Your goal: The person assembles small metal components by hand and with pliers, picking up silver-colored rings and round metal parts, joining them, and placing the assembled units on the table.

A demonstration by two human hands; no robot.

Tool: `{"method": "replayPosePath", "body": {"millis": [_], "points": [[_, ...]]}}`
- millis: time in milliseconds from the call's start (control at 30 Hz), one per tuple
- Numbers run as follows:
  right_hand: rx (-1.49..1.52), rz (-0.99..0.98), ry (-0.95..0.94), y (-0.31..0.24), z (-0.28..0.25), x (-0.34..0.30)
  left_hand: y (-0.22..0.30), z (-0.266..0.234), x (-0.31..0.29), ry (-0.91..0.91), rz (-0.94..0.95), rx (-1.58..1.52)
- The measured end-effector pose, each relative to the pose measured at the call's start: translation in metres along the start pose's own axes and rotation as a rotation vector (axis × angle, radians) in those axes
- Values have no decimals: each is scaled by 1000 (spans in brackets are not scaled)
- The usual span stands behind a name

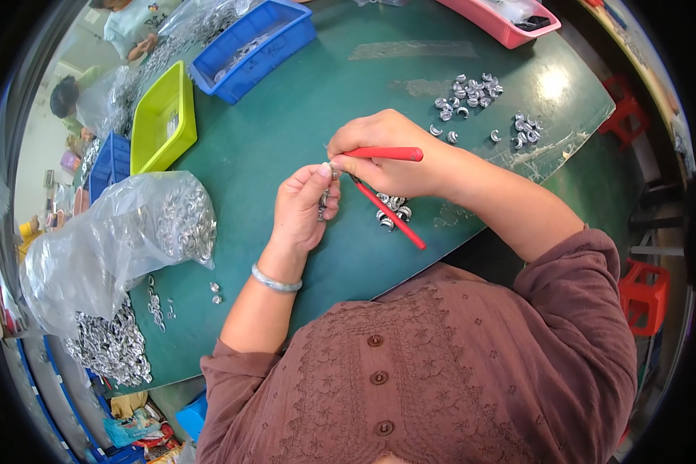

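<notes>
Fingers of the left hand (308, 203) are pressed together around a short metal chain (324, 203), thumb uppermost, and this pinch probably serves to steady such a small thing in mid-air above the surface (263, 131). The right hand (383, 155) meets it there, its fingers curled round red-handled pliers (390, 215), with thumb and forefinger drawn together at the left thumb tip. Whatever lies between those tips is too small to make out. The two handles spread apart, one over the right thumb and one slanting out below; the tool seems lodged in the palm so that the fingertips stay free for fine work. Its tip is hidden, so I cannot tell whether it bites on anything.

Crescent-shaped metal pieces (404, 210) lie just beside the right hand, likely for easy reach, and a looser scatter of crescents (472, 91) sits farther off, at the far right. To the left, a clear plastic bag (93, 247) and a metal heap (116, 348) look like bulk stock set aside from the working spot. A lime-green tray (182, 139) and a blue tray (278, 58) stand at the far left, perhaps to keep parts sorted.
</notes>
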State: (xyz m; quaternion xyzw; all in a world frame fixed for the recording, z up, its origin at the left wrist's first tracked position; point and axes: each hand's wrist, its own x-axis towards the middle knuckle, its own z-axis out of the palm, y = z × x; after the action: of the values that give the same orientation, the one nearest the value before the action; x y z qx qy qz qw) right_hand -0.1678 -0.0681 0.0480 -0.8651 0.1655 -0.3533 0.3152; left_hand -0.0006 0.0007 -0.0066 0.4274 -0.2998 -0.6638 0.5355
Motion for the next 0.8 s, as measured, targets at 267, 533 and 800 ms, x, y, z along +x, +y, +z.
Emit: {"method": "replayPosePath", "body": {"millis": [267,533,800], "points": [[2,11,-29,2,-2,0,-1,0,-1,-6,9,7],[-8,9,-24,2,0,-1,-1,0,-1,-15,18,22],[1,12,-7,1,-1,-2,-1,0,0,-17,17,20]]}}
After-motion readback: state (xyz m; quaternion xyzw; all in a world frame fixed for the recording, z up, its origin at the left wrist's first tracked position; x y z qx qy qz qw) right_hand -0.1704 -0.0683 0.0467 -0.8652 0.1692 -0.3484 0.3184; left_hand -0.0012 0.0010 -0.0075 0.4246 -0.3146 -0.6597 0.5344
